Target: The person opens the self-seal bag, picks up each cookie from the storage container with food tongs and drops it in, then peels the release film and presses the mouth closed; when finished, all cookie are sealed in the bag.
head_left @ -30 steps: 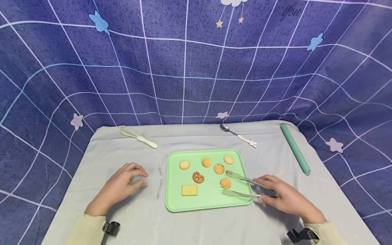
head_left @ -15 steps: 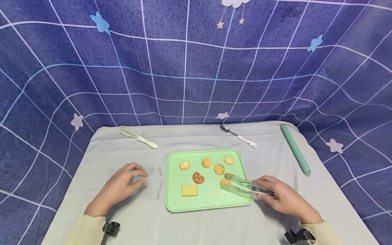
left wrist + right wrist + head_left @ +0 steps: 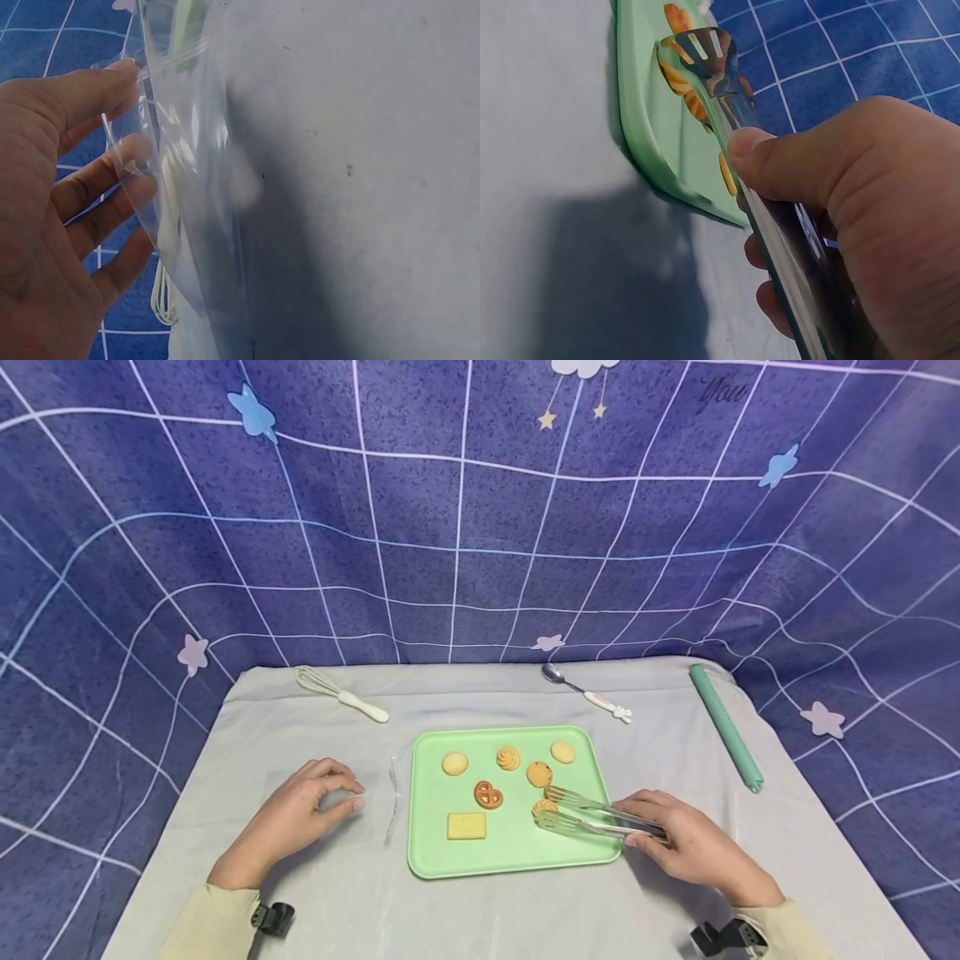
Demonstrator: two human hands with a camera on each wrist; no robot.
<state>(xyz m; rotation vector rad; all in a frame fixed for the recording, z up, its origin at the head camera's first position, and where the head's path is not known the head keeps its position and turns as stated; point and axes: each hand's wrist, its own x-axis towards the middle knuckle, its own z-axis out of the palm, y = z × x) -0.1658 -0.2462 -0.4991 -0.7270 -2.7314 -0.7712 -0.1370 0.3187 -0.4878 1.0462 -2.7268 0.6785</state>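
Observation:
My left hand (image 3: 311,802) is left of the tray, fingers bent. In the left wrist view its thumb and fingers hold the edge of a clear zip plastic bag (image 3: 199,172), several fingers showing through the film. My right hand (image 3: 686,839) grips metal tongs (image 3: 588,803), thumb along one arm. The slotted tips reach over the right part of the green tray (image 3: 517,853), on either side of a swirl cookie (image 3: 542,807) that they partly cover. The right wrist view shows the tongs' head (image 3: 709,56) overlapping the cookies.
On the tray lie another swirl cookie (image 3: 508,757), a chip cookie (image 3: 538,774), a pretzel (image 3: 488,794), a rectangular biscuit (image 3: 467,826) and two round ones. Behind are a whisk (image 3: 341,695), a spoon (image 3: 585,692) and a green rod (image 3: 726,727). A patterned curtain backs the table.
The tongs' arms have come closer together around the swirl cookie, which has shifted slightly left. My right hand has moved a little left; my left hand stays in place.

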